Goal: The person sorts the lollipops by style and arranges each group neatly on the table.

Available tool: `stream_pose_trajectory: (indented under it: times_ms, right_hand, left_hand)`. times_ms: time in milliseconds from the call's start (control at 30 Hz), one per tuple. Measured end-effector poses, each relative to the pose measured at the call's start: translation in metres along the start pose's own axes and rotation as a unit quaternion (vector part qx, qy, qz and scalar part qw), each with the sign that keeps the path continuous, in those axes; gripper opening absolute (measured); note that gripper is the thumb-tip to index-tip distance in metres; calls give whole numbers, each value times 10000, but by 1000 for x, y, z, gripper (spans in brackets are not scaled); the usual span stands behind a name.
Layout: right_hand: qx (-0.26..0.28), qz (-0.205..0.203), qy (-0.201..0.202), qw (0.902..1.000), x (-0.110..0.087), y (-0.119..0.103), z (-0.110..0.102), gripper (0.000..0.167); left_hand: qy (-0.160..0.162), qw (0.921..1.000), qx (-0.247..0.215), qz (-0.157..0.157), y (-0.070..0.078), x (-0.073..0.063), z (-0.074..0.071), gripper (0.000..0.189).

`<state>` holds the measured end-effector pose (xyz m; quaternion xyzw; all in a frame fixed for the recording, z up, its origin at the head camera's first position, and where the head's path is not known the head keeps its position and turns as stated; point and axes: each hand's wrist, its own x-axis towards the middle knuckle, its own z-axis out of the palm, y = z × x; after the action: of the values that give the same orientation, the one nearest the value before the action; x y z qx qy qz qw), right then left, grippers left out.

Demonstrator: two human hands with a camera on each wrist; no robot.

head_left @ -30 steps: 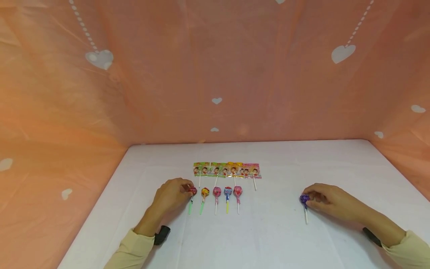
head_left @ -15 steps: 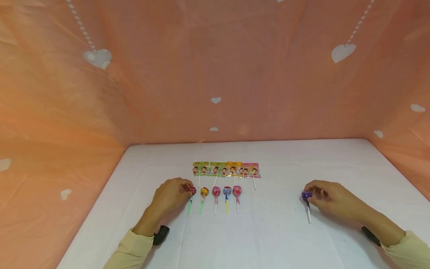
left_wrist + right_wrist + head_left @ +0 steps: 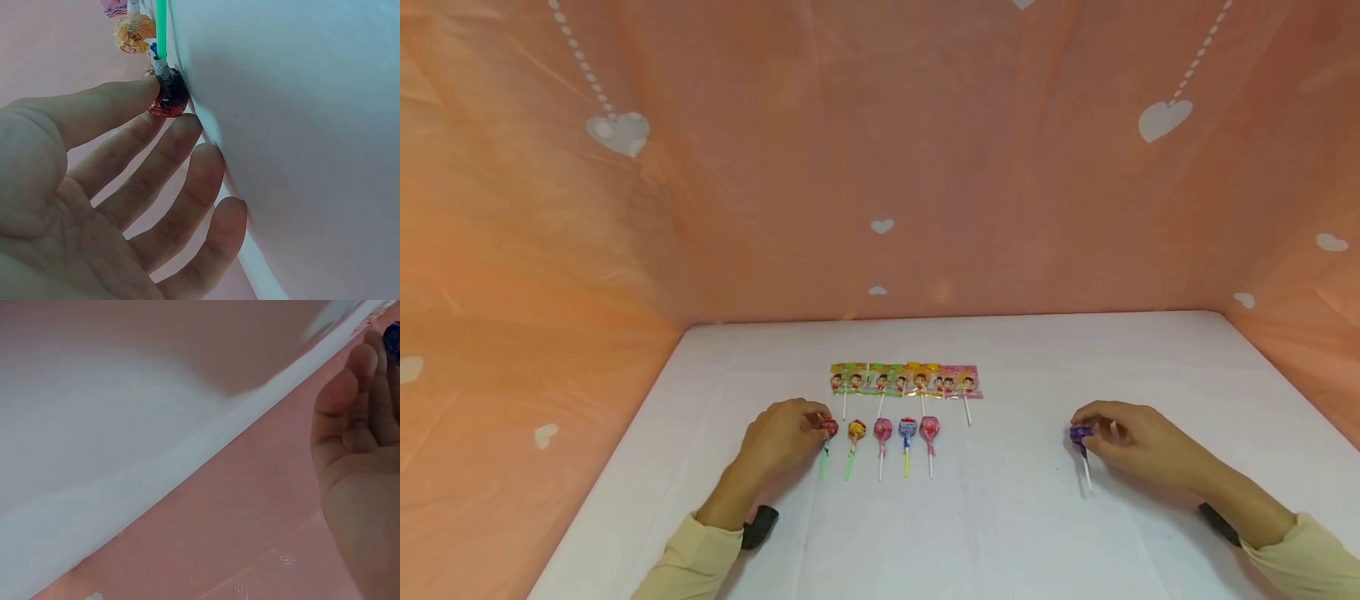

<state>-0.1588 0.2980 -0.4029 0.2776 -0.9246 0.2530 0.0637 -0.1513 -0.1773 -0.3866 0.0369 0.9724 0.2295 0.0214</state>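
Note:
In the head view my left hand (image 3: 781, 435) is at the left end of a row of lollipops. Its thumb and index finger pinch the dark red lollipop (image 3: 829, 427), whose green stick points toward me. The left wrist view shows the thumb against the red wrapper (image 3: 175, 90), the other fingers spread below. Well to the right, my right hand (image 3: 1138, 439) pinches a purple lollipop (image 3: 1080, 437) by its head, its white stick hanging down toward me. Only an edge of that purple wrapper (image 3: 392, 341) shows in the right wrist view.
Beside the red one lie a yellow lollipop (image 3: 857, 430), a pink one (image 3: 883, 429), a blue one (image 3: 907, 427) and another pink one (image 3: 930, 428). Behind them is a row of flat packaged lollipops (image 3: 886, 380) on the white table (image 3: 1030, 367). Orange cloth (image 3: 880, 167) encloses the sides and back.
My right hand has shifted slightly with the purple lollipop, whose stick has swung a little to the right. The left hand stays on the red lollipop.

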Motion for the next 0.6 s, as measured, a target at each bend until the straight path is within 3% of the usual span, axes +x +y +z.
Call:
stream_pose_trajectory:
  times_ms: [600]
  right_hand:
    - [549,-7,60,9985,18,-10,7,25]
  left_hand:
    - [16,10000,-14,-49,0,1,3,15]
